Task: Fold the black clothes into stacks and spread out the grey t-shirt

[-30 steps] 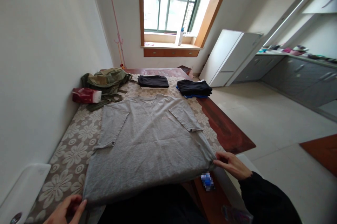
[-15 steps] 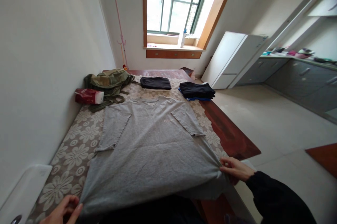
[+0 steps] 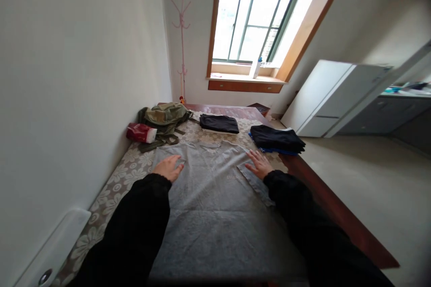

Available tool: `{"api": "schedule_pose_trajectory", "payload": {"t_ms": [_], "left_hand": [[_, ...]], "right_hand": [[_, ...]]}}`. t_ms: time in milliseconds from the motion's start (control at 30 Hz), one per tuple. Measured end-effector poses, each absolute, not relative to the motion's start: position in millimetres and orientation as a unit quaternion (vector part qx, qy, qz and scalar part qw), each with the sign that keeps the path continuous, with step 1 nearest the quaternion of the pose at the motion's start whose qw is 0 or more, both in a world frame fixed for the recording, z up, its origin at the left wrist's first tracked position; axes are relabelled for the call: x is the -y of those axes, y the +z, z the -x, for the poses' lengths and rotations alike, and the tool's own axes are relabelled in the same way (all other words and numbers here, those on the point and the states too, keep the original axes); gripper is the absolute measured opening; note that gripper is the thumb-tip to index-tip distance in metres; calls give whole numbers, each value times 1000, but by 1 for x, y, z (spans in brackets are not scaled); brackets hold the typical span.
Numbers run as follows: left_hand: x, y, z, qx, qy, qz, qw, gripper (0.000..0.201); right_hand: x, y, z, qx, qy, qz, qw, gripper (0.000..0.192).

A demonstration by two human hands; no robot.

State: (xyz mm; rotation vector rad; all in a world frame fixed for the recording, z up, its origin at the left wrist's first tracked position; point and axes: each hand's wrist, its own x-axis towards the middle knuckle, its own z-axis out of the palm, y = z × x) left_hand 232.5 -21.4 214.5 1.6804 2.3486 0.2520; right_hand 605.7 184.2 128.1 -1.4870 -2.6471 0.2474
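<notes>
While both arms reach up the middle of the frame, the scene reads from near to far:

Sleeves: two black sleeves rise from the bottom edge, one at lower left, one at lower right, crossing the near half of the shirt.

Shirt: a grey T-shirt (image 3: 212,197) lies spread flat, front up, in the lower centre of the frame, its collar pointing toward the window.

Left hand: the left hand (image 3: 169,167) rests palm down on the shirt's left shoulder area, fingers extended and relaxed, gripping nothing.

Right hand: the right hand (image 3: 258,164) lies flat on the right shoulder and sleeve area, fingers spread and loose, gripping nothing.

Cloth: a floral tablecloth (image 3: 119,183) shows at centre left under the shirt, over a dark wooden table (image 3: 323,206).

Folded piles: a folded black garment (image 3: 219,123) sits just beyond the collar; a dark folded stack (image 3: 276,139) lies right of centre, near the right hand.

Left clutter: an olive green bag (image 3: 164,116) and a red tissue pack (image 3: 141,132) lie beside the wall.

Background: a window (image 3: 256,17) fills the upper centre, a pink coat stand (image 3: 181,40) to its left, a white cabinet (image 3: 332,98) at right.
</notes>
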Motion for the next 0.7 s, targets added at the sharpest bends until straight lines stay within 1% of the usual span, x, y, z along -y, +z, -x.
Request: {"api": "schedule_pose_trajectory", "payload": {"t_ms": [67, 133, 200, 267, 333, 367, 400, 433, 467, 500, 567, 600, 633, 667, 700], "left_hand": [[-10, 195, -215, -827, 72, -546, 114, 59], [-28, 177, -201, -844, 71, -522, 102, 60], [-37, 162, -193, -853, 75, -509, 81, 58], [-39, 147, -190, -855, 88, -509, 41, 56], [-40, 134, -187, -851, 104, -514, -8, 55], [-40, 128, -185, -849, 109, -517, -19, 55], [-41, 122, -183, -848, 111, -518, -24, 55], [-43, 118, -181, -848, 111, -519, -22, 55], [-44, 115, -178, -848, 113, -518, -21, 56], [-45, 113, -176, -848, 115, -517, -21, 56], [-48, 110, -172, -849, 121, -514, -24, 56], [-49, 109, -171, -850, 121, -512, -22, 56], [-50, 108, -169, -851, 119, -512, -16, 57], [-51, 108, -168, -851, 115, -513, -7, 57], [-51, 107, -166, -850, 110, -515, 3, 57]], "right_hand": [[-183, 99, -597, 854, 50, 519, -6, 68], [-180, 79, -599, 851, 29, 525, -24, 68], [-184, 70, -605, 853, 23, 520, -34, 69], [-196, 74, -609, 855, 32, 514, -62, 69], [-214, 90, -599, 861, 40, 496, -101, 68], [-223, 101, -585, 871, 43, 477, -108, 65], [-230, 114, -564, 889, 49, 445, -100, 61], [-236, 126, -536, 909, 53, 407, -72, 58], [-239, 139, -501, 934, 76, 347, -21, 60], [-241, 150, -460, 951, 99, 291, 29, 64], [-238, 165, -366, 966, 118, 214, 83, 77], [-235, 168, -318, 971, 114, 184, 98, 84], [-232, 170, -273, 976, 106, 166, 96, 94], [-230, 169, -232, 978, 95, 166, 84, 105], [-229, 168, -197, 978, 89, 175, 70, 112]]}}
